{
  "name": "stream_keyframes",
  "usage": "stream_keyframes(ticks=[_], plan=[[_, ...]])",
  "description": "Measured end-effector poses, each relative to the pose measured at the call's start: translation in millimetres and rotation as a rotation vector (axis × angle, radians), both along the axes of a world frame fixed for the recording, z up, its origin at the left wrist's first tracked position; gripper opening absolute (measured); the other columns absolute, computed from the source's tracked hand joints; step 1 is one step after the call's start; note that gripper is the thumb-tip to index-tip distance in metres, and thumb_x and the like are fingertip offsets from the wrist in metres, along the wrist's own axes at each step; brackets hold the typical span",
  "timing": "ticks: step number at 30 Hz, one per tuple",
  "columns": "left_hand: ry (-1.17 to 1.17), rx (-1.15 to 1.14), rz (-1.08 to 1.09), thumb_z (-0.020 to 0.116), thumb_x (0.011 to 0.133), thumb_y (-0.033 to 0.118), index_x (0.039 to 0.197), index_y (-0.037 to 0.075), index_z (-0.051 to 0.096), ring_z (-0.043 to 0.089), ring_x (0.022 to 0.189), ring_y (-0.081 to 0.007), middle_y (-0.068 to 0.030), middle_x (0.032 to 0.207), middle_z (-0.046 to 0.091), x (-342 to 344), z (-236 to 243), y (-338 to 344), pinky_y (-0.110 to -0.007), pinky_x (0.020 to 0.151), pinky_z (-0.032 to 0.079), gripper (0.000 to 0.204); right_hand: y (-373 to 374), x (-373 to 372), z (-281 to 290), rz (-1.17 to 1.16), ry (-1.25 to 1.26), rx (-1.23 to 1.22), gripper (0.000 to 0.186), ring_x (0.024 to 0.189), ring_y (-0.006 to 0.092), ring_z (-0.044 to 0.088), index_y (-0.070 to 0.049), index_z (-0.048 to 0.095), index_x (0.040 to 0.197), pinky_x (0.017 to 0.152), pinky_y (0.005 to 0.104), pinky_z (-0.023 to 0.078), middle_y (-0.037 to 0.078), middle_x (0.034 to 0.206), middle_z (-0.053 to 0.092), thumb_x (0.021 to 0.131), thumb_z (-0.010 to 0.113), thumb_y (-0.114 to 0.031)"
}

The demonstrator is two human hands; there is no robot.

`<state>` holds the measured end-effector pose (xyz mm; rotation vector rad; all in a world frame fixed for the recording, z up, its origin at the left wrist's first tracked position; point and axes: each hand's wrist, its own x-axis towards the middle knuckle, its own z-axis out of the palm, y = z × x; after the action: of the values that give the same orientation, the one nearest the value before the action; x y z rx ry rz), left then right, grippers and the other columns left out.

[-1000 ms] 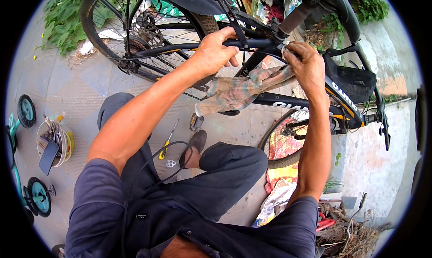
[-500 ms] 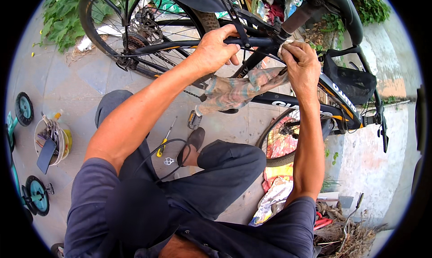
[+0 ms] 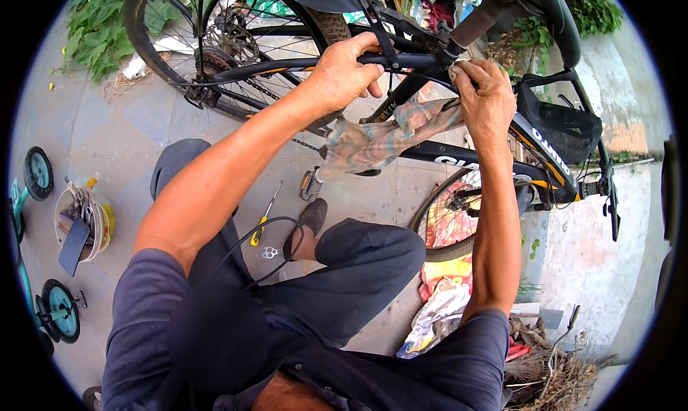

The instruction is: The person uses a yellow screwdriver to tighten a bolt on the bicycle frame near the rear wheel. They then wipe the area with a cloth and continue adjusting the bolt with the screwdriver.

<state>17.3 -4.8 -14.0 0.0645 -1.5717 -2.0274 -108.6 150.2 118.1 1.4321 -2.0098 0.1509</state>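
Note:
A black bicycle (image 3: 545, 164) lies on its side in front of me. My left hand (image 3: 342, 74) is closed on its upper frame tube (image 3: 407, 61), beside a black strap. My right hand (image 3: 484, 103) pinches a grimy checked cloth (image 3: 365, 146) against the frame at the base of the seat post (image 3: 473, 25); the cloth's long end hangs over the chain area toward a pedal (image 3: 310, 185). On the paving below lie a yellow-handled screwdriver (image 3: 261, 223) and a flat metal multi-wrench (image 3: 269, 252), by a black cable.
A white bucket of tools (image 3: 97, 239) stands left, a dark flat object leaning in it. A small teal wheeled frame (image 3: 61, 311) is at the far left. Leafy plants (image 3: 100, 31), crumpled wrappers (image 3: 441, 318), a brush pile (image 3: 545, 364) and a whitewashed surface (image 3: 588, 282) surround the bicycle.
My right hand has shifted slightly down-left and then back up, still pinching the cloth at the seat post's base. My left hand has risen slightly, still on the tube.

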Motion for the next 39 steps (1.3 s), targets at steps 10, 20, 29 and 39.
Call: stream_keyframes(ticks=[10,20,29,39], plan=[[0.023,0.040,0.002,0.054,0.087,0.003,0.122,0.001,0.055,0.066,0.068,-0.0135,-0.0120,0.124,0.057,-1.8,-3.1,2.3,-0.023,0.056,0.050,0.035,1.0,-0.5,3.7,0.066,-0.018,0.091,0.015,0.087,0.0254,0.062,-0.006,0.073,0.093,0.077,0.0334,0.049,0.007,0.096,0.068,0.080,0.071,-0.013],[0.010,0.008,-0.024,0.053,0.088,0.003,0.126,0.002,0.052,0.066,0.069,-0.0138,-0.0124,0.126,0.056,-1.3,-1.2,0.4,-0.024,0.057,0.051,0.038,8.1,-22.4,6.2,-0.168,-0.068,-0.060,0.017,0.087,0.0292,0.063,-0.009,0.074,0.093,0.078,0.0374,0.049,0.006,0.094,0.069,0.083,0.066,-0.019],[-0.009,0.000,-0.009,0.053,0.088,0.003,0.125,0.002,0.052,0.066,0.068,-0.0142,-0.0129,0.126,0.056,0.2,1.2,0.2,-0.025,0.058,0.051,0.037,-0.8,-7.4,1.6,-0.089,-0.290,-0.056,0.022,0.089,0.0309,0.064,-0.007,0.073,0.095,0.081,0.0380,0.048,0.012,0.094,0.069,0.083,0.064,-0.022],[0.002,-0.002,0.008,0.053,0.088,0.003,0.127,0.002,0.052,0.066,0.069,-0.0136,-0.0133,0.125,0.056,0.0,0.4,-1.2,-0.024,0.058,0.051,0.039,-13.6,-12.6,21.0,-0.308,-0.669,0.114,0.041,0.082,0.0338,0.069,-0.007,0.071,0.107,0.080,0.0350,0.051,0.021,0.082,0.069,0.079,0.058,-0.035]])
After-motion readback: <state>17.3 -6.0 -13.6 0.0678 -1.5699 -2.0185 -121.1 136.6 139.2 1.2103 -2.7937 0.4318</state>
